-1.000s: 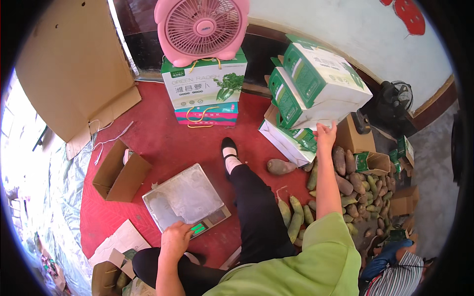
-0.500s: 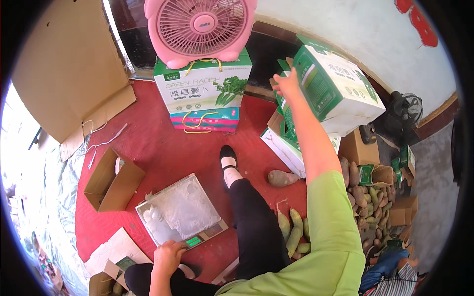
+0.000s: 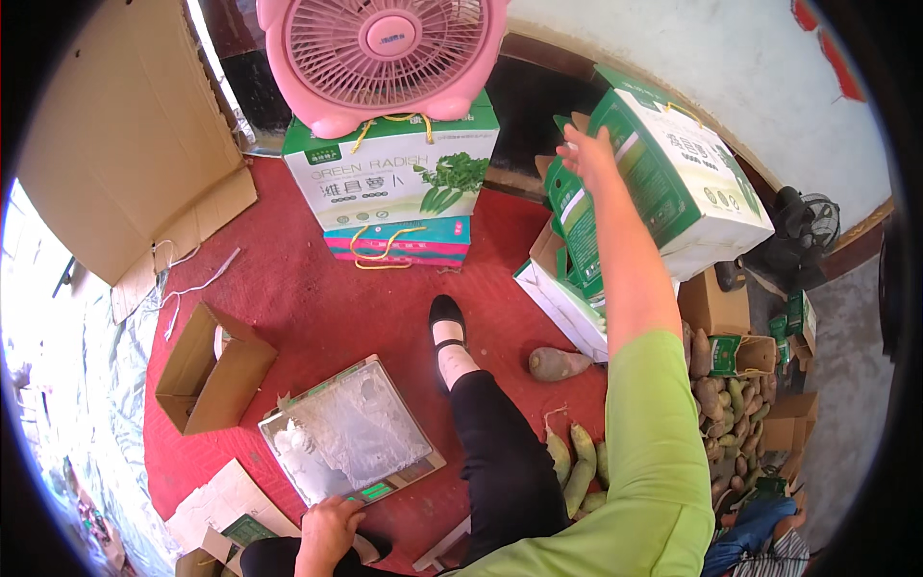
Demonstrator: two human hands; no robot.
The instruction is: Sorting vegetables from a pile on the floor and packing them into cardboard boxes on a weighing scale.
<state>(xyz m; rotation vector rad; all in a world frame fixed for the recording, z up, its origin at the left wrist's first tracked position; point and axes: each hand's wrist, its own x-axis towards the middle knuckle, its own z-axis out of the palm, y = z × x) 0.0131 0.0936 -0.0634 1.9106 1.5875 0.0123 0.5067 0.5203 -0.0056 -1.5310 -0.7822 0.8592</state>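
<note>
My right hand (image 3: 590,159) reaches to the far right, its fingers curled at the upper edge of a flat green carton (image 3: 577,231). Where the fingertips meet the cardboard is partly hidden. Right beside it stands a larger green and white radish carton (image 3: 678,178). Below these, an open white carton (image 3: 562,306) sits on the floor. My left hand (image 3: 331,529) rests low by my knee with its fingers curled in, and nothing shows in it. It is at the near edge of a flat scale (image 3: 361,433) with a plastic-covered pan and lit green display.
A pink fan (image 3: 385,48) tops a green and white gift carton (image 3: 389,178) and a blue-pink box (image 3: 404,242). Left stands an open brown box (image 3: 216,370). Radishes lie right: one (image 3: 558,363) alone, several (image 3: 581,466) by my leg, a pile (image 3: 735,413) beyond. A black fan (image 3: 808,226) stands behind.
My right hand has gone from spread fingers to curled ones at the green carton, which now shows more of its face. My left hand stays by the scale. The whole view shifts slightly.
</note>
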